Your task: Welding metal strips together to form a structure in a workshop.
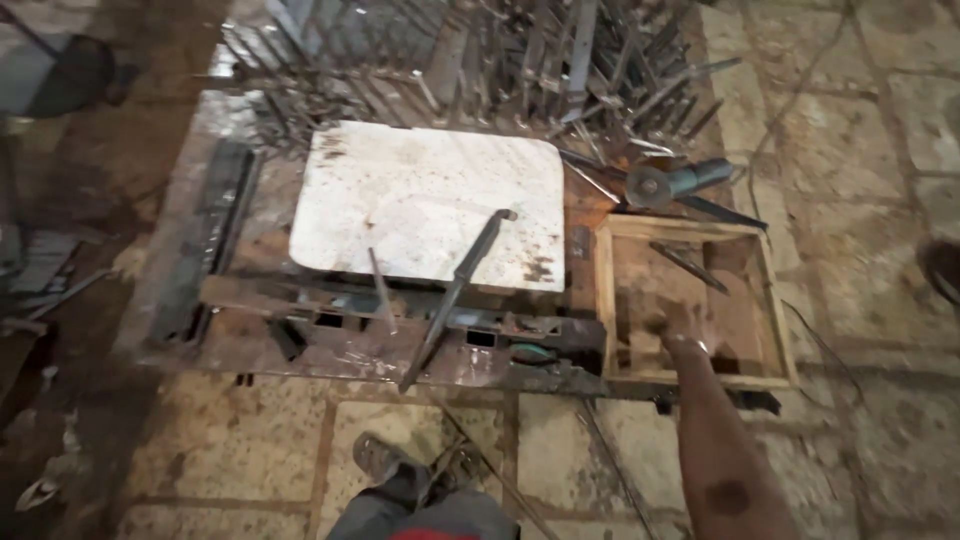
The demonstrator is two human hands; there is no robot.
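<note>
Right hand (668, 322) reaches down into the wooden tray (604, 300), over its lower left part. The hand is blurred; cannot tell if fingers are spread or closed, or whether they hold anything. Forearm runs up from the bottom edge of the view. Left hand not in view.

Tray sits at the right end of the rusty metal bench (190, 350), open top, brownish bits inside. A dark thin rod (688, 266) lies slanted across its upper part. Just above the tray lies an angle grinder (672, 183), disc to the left, blue-grey body to the right.

Left of the tray, a white plate (420, 200) with rust spots lies flat on the bench, corners rounded. A long dark bar (455, 290) leans across its lower edge, top end on the plate, bottom end past the bench front. A shorter thin pin (381, 288) stands beside it to the left.

Behind the plate, a heap of metal offcuts (520, 60). Below, stone floor (240, 450) and 1 shoe (385, 462) of the person.
</note>
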